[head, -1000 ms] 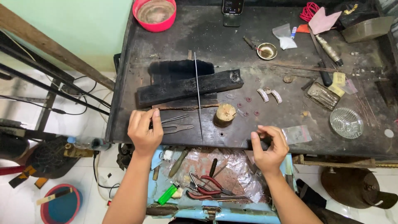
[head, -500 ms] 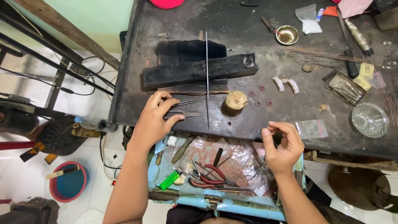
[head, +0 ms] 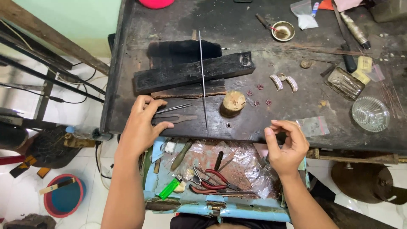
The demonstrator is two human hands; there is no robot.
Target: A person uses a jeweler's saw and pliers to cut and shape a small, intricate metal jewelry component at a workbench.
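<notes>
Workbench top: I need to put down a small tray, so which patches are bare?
Bare: the dark top between the charred block and brass bowl, and the front edge between cork stump and plastic bag. Crowded: right side around the glass dish, and the drawer.

Small clear zip bag with red seal strip: flat on dark workbench, near front edge, at 4 o'clock from centre, just beside right hand at its 1 o'clock.

Clear plastic bag, whitish contents: top of bench, 1 o'clock.

Small yellow packets: right side, 2 o'clock, beside clear rectangular case.

No screens or signs seen.
</notes>
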